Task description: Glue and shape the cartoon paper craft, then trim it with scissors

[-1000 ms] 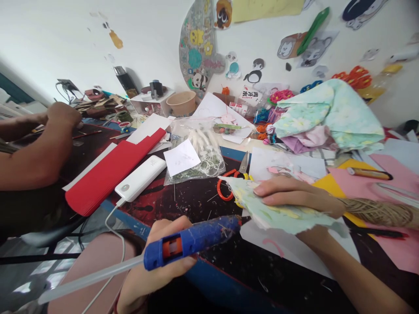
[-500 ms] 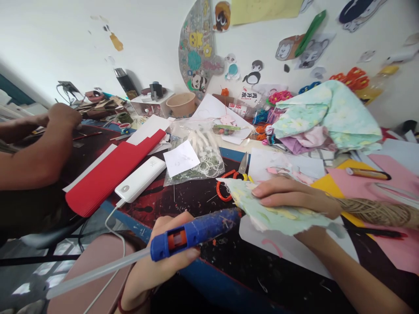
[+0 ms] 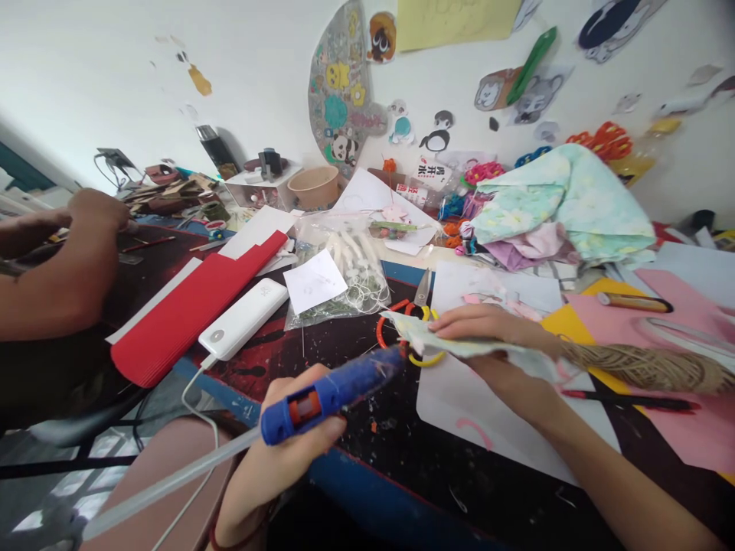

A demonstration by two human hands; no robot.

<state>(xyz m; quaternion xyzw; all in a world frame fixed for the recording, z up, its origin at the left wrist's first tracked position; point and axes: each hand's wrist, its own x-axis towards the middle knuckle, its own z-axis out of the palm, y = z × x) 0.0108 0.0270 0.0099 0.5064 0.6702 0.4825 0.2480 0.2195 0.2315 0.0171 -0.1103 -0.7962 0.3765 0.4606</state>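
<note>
My left hand (image 3: 298,436) is wrapped round a blue hot glue gun (image 3: 330,402), with a long whitish glue stick (image 3: 172,482) poking out of its back end. The gun's nozzle points right, close to the left edge of a pale green floral piece of fabric (image 3: 453,342). That fabric is gripped by my right hand (image 3: 494,333), fingers on top and the thumb side hidden below. Behind the fabric's left end lie scissors (image 3: 422,295) with red and yellow handles. White paper (image 3: 476,398) lies on the dark table under my right hand.
A white power bank (image 3: 244,317) with a cable and a red folded sheet (image 3: 195,314) lie to the left. Behind is a clear plastic bag (image 3: 367,268). Jute twine (image 3: 643,363), a pen and pink paper lie right. At far left are another person's arms (image 3: 63,268).
My right hand has tilted the fabric flatter, so its top surface shows less. The glue gun has risen slightly, its nozzle staying near the fabric's edge. The view has shifted a little.
</note>
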